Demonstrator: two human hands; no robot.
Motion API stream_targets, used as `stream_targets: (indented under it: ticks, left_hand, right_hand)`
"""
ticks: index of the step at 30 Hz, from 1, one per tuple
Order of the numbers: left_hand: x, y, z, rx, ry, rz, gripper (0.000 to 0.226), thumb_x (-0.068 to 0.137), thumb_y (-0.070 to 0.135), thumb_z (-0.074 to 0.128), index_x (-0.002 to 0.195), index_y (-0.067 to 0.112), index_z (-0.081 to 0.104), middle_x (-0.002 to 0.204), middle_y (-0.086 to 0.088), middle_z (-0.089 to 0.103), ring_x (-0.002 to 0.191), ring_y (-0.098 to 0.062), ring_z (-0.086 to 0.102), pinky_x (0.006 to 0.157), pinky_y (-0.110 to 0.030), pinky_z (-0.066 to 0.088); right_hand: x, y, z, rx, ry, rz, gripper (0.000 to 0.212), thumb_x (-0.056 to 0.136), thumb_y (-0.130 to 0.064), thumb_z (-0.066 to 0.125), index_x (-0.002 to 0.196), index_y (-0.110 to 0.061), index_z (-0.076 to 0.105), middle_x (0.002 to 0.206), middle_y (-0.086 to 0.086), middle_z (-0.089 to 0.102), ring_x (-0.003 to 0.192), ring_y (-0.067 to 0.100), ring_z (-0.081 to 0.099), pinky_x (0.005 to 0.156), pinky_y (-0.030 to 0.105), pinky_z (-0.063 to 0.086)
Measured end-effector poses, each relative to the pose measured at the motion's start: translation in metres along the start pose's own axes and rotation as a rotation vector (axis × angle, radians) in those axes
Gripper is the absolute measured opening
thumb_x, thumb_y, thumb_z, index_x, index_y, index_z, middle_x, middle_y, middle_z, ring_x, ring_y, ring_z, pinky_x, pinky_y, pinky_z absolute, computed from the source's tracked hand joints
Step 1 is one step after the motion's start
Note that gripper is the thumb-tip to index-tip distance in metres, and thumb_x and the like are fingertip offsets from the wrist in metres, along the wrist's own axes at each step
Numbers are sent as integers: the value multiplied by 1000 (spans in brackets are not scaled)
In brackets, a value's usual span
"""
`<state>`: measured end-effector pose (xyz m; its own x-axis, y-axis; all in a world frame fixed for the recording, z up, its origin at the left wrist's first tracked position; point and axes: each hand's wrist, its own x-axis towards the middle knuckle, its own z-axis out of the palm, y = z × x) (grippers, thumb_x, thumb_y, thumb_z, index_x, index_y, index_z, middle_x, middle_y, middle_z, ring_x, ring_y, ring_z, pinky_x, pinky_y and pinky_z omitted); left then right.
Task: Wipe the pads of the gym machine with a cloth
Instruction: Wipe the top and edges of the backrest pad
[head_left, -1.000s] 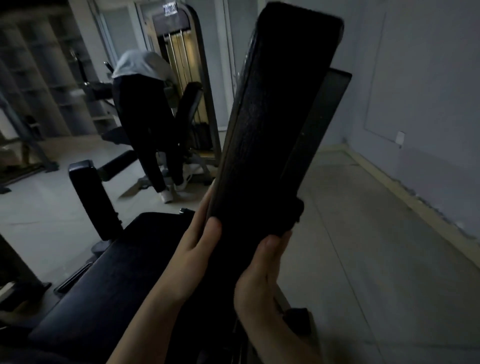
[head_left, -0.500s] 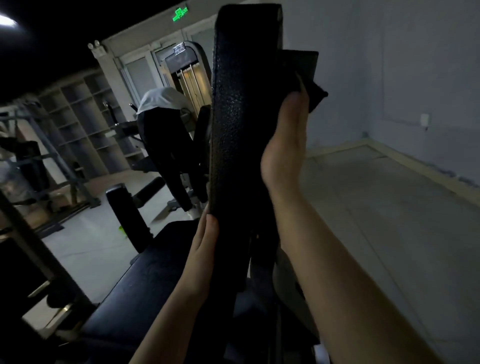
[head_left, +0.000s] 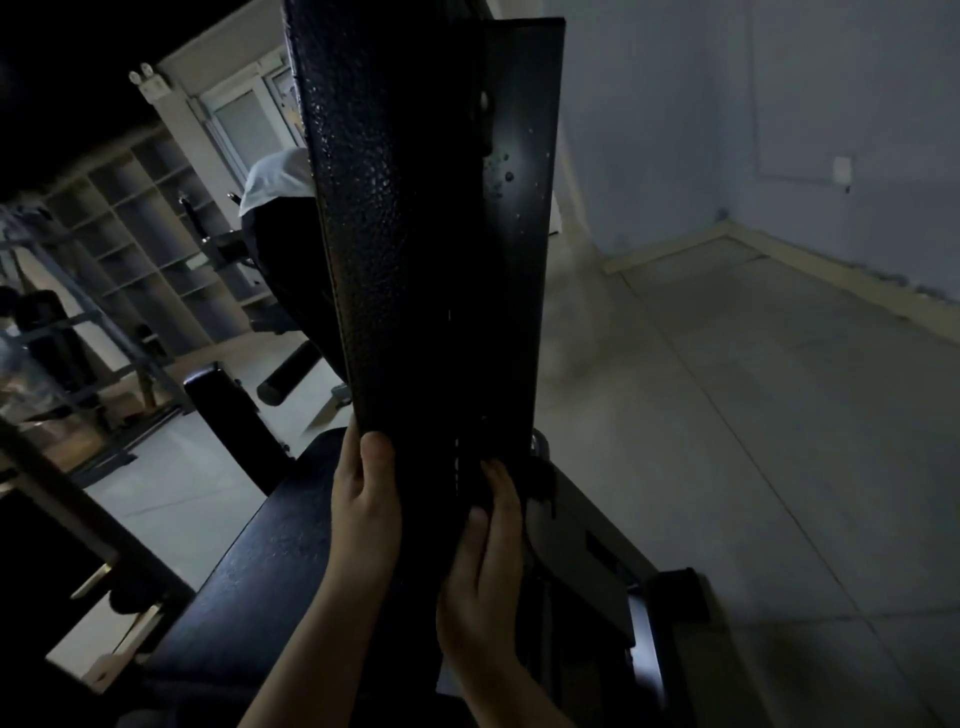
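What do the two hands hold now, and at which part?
The left hand grips the upright back pad at its lower left edge. The right hand presses the lower right side; a cloth under it cannot be told.

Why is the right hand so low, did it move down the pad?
Yes. The right hand slid from high on the upright pad down beside the left hand.

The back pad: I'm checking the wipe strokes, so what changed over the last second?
The right hand went up the back pad's right side with a dark cloth, then came back down to its lower end. The left hand stayed gripping the lower left edge. The seat pad stayed unwiped.
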<state>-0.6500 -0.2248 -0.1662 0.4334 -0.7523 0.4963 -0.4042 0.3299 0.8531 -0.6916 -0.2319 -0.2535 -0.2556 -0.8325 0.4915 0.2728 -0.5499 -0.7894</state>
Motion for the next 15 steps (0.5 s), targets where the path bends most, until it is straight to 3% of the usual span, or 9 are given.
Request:
stream_targets:
  ticks: [4,8,10,12,15]
  left_hand:
    - [-1,3,2,27,-9,4,90,69,69,35,123,-2,47,107,-23,59,94,-30,57,88,-45,46]
    - [1,-3,3,43,60,25,94,63,83,38,116,7,52,95,7,62,90,-7,60,79,-21,49]
    - [1,-5,3,71,80,29,100,59,92,35,113,10,54,98,4,65,94,-9,62,79,-22,49]
    - [1,-5,3,105,86,33,105,56,96,33,106,7,56,92,0,65,85,-10,62,75,-25,49]
    - [0,-4,4,119,127,12,77,62,90,34,80,17,49,67,4,49,58,-9,46,55,-20,40]
  right_hand:
    - [58,-52,1,149,117,-130,36,99,-29,30,128,-20,48,126,-7,56,118,-1,51,97,14,40]
    - [99,-88,7,264,159,-212,39,98,-20,31,131,-5,45,129,9,55,121,15,52,99,37,46]
    - [89,-75,8,237,85,-243,41,98,-20,32,136,-8,39,136,10,49,127,15,47,104,36,42]
    - [56,-44,3,118,11,-212,42,99,-28,32,140,-15,33,142,8,44,132,12,41,108,28,35]
    - [-6,0,-12,-21,-130,-45,37,99,-45,34,136,-44,31,124,-2,57,117,10,54,97,19,42]
